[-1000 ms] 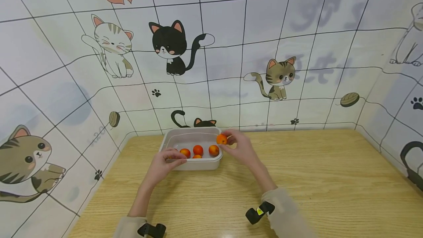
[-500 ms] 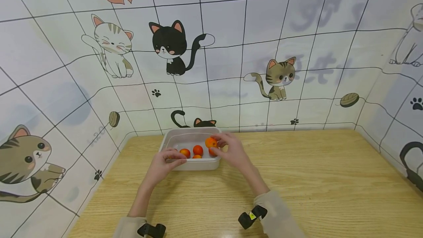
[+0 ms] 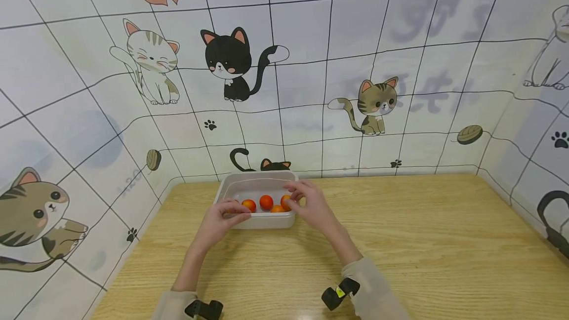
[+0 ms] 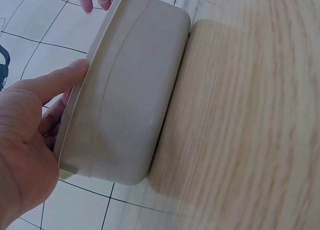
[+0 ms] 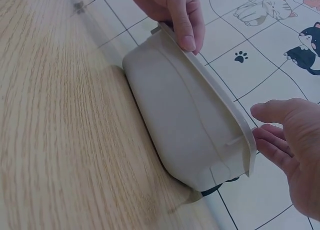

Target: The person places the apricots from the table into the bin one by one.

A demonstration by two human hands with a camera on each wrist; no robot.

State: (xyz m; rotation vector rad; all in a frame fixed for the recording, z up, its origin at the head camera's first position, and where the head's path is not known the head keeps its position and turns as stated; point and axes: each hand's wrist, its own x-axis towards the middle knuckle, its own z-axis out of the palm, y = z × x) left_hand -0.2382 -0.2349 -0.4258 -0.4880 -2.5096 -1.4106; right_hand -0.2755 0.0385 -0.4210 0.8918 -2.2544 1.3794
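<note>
A pale plastic box [image 3: 268,221] stands on the table near the back wall, holding several small orange-red fruits. One fruit [image 3: 266,202] lies in the middle, another [image 3: 249,205] by the left fingers, and an orange one [image 3: 277,209] shows over the front rim. My left hand [image 3: 218,223] holds the box's front left rim, its thumb [image 4: 65,82] outside and its fingers behind the rim. Over the right end hovers my right hand [image 3: 313,205], thumb and fingers apart with nothing between them. Its fingertips partly hide a fruit [image 3: 285,202] at the box's right side.
The wooden table [image 3: 422,241] stretches to the right and toward me. Behind it rises a wall covering [image 3: 302,93] printed with cats and grid lines. A black wrist camera [image 3: 340,293] sits on the right sleeve, and another [image 3: 204,309] on the left.
My right hand has carried an orange fruit leftward over the box and let it go; it now lies inside near the front right. The left hand has stayed on the rim.
</note>
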